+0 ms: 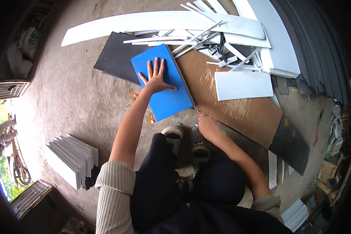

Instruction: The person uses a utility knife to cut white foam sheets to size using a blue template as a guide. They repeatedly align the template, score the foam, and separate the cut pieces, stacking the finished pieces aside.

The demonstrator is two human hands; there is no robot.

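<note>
My left hand lies flat with its fingers spread on a blue rectangular board, pressing on its upper half. The board rests tilted on the ground, its right edge over a large brown board with a scuffed surface. By the blue board's lower right corner, my right hand is closed. A small red bit and a thin dark tip show at its fingers; the rest of what it grips is hidden. Under the blue board's left side sits a dark grey board. A white rectangular panel lies on the brown board.
White strips and offcuts are heaped beyond the brown board, beside a long white sheet. A stack of white panels stands at left. Dark corrugated sheets line the far right. My shoes are close below the blue board.
</note>
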